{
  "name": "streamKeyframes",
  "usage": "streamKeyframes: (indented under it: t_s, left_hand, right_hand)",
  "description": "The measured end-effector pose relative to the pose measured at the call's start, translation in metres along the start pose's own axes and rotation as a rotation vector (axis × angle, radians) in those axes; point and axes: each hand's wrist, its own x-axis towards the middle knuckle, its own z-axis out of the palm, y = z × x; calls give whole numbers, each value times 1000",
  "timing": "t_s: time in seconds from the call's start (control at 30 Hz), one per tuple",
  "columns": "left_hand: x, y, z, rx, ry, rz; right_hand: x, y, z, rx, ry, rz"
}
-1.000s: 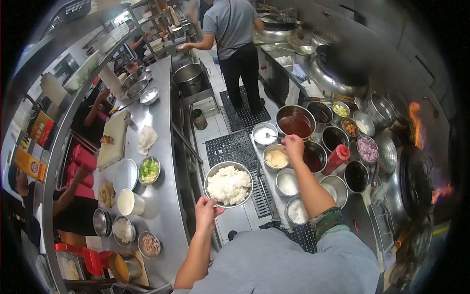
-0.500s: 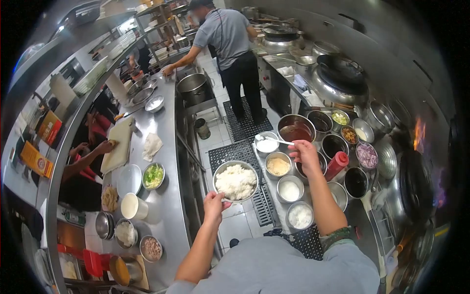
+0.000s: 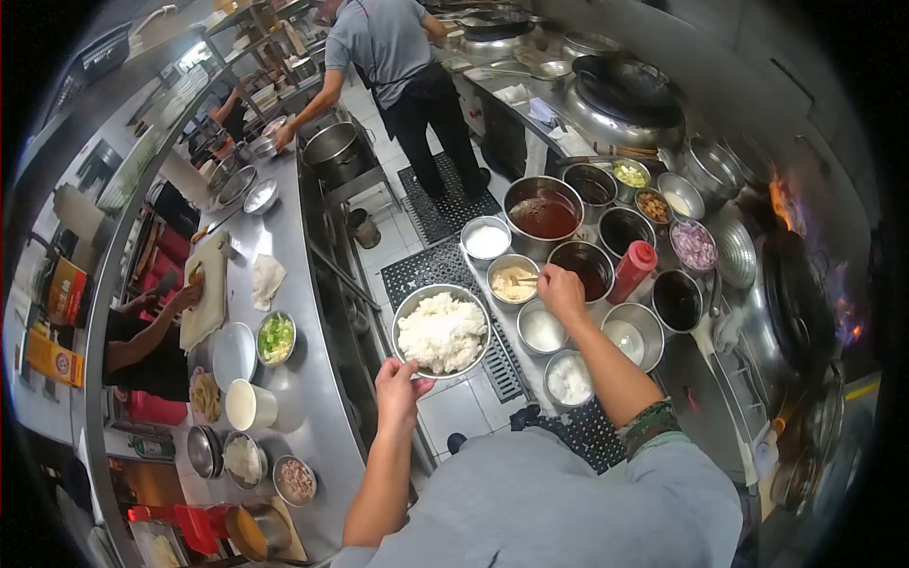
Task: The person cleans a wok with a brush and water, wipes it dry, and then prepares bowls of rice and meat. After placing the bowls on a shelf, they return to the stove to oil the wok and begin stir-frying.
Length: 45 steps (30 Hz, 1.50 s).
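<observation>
My left hand (image 3: 400,386) grips the rim of a metal bowl (image 3: 399,356) heaped with white rice (image 3: 443,331), held up over the floor gap. A small pile of white powder seems to lie on top of the rice. Over the seasoning containers, my right hand (image 3: 562,292) is closed on the handle of a spoon (image 3: 526,280). The spoon's end sits in a metal container of tan powder (image 3: 509,271); its tip is hidden there. Beside it stand a container of white powder (image 3: 487,240) and a pot of reddish-brown liquid (image 3: 543,216).
A red squeeze bottle (image 3: 632,269) stands right of my right hand. Flames (image 3: 788,204) rise near a wok (image 3: 795,303). Across the left counter (image 3: 312,398) are chopped greens (image 3: 276,339) and diced meat (image 3: 295,481). A co-worker (image 3: 398,76) stands ahead; another person's hand (image 3: 189,292) works at a cutting board.
My right hand has moved from the white powder to the tan powder, and the spoon now dips there. White powder now shows on the rice. The view has shifted slightly.
</observation>
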Motion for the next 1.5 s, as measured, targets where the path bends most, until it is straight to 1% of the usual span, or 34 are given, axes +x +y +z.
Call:
streamKeyframes:
  t_s: [0.2,0.3,0.4,0.6,0.7,0.73,0.83,0.87,0.97,1.0,1.03,1.1,1.2,1.3,1.4,1.5]
  left_hand:
    - [-18,-7,-16,3,37,-38]
    - [-23,-13,-23,-2,51,-47]
    - [-28,-13,-23,-11,60,-56]
    - [-21,-20,-24,-11,31,-49]
    - [-9,-25,-19,5,26,-40]
    - [-5,-26,-15,9,23,-36]
    - [13,-31,-3,48,-5,-22]
    - [14,-28,5,44,-21,-24]
    - [15,-25,20,38,-50,-26]
    - [15,-24,24,39,-60,-23]
    - [15,-24,25,43,-67,-29]
    - [10,-26,20,52,-72,-42]
    - [-3,-20,14,71,-55,-59]
    - [-7,-25,0,65,-25,-57]
    - [-12,-22,-8,75,-6,-51]
    - [-11,-24,-15,65,3,-54]
  right_hand:
    - [-5,13,4,136,-3,-16]
    - [-4,11,-8,341,-170,241]
    - [-6,23,-5,459,-124,268]
    - [-14,19,-52,552,-116,336]
    - [-20,18,-78,747,-177,355]
    - [-25,1,-97,790,-200,394]
    - [-28,-8,-108,863,-263,320]
    - [-27,-12,-105,813,-228,294]
    - [-17,-10,-69,441,-56,171]
    - [-12,10,-40,253,77,-16]
    - [-12,3,-35,104,74,1]
    - [-12,-1,-23,-25,-15,20]
    - [-10,13,2,28,-57,3]
    - [-9,22,7,172,-56,62]
    - [-12,20,-7,428,-79,246]
    - [-15,17,-30,467,-81,325]
